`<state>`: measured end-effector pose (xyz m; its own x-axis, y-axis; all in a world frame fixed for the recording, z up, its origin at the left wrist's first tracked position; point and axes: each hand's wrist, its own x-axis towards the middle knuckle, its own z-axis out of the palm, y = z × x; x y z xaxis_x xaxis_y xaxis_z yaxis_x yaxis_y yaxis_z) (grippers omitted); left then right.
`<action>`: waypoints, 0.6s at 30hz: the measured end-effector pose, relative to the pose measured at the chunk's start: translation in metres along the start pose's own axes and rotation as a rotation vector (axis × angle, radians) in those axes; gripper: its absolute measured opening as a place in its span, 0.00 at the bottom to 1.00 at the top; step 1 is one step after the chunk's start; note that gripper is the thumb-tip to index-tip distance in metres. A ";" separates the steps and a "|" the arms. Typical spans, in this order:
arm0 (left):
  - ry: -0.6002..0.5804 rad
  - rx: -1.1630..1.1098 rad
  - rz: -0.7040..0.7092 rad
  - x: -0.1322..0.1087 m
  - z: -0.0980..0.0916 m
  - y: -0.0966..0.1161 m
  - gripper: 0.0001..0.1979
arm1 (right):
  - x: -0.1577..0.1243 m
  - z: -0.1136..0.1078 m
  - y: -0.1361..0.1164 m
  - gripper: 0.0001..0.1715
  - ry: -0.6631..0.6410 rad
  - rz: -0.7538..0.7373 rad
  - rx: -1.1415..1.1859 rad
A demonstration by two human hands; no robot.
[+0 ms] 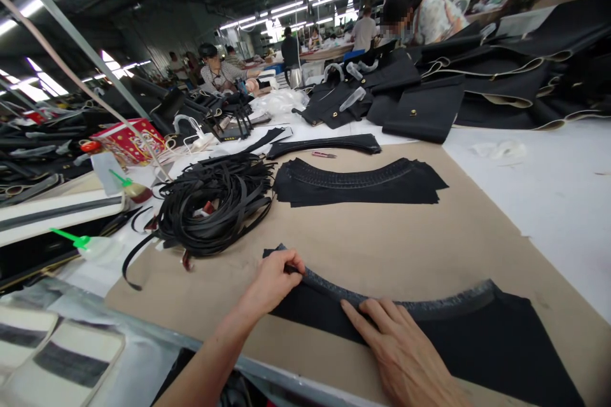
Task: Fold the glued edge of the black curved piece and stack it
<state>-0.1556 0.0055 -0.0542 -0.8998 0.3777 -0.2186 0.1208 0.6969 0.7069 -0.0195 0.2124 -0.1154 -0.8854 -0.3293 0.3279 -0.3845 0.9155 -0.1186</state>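
Observation:
A black fabric piece [477, 331] with a curved upper edge lies across brown paper close to me. A greyish, shiny band, perhaps glue, follows that curve. My left hand [279, 280] pinches the edge near the piece's left end, thumb and forefinger closed on it. What lies under those fingertips is partly hidden. Flat on the middle of the same piece rests my right hand [398, 343], its fingers stretched out just below the band. Farther back is a stack of similar curved black pieces [358, 187].
Left of the stack sits a coil of black straps [214, 203]. Two squeeze bottles, one green-tipped bottle [95, 245] nearer me, stand at the left. Small red-handled snips [324, 154] lie behind the stack. Black bag parts [424, 108] are piled at the back right. Co-workers are beyond.

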 end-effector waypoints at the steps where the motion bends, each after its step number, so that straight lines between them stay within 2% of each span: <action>1: 0.017 0.032 -0.005 0.000 0.000 0.000 0.08 | 0.000 0.000 0.000 0.42 0.005 0.000 -0.008; 8: 0.065 0.192 -0.015 0.003 0.002 0.006 0.08 | 0.003 0.002 0.002 0.40 0.045 0.001 -0.015; 18: 0.079 0.265 -0.018 0.004 0.004 0.006 0.07 | 0.003 0.004 0.001 0.36 0.081 0.014 0.000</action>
<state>-0.1568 0.0136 -0.0537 -0.9315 0.3221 -0.1686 0.2006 0.8422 0.5004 -0.0235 0.2110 -0.1180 -0.8666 -0.2970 0.4010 -0.3725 0.9197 -0.1238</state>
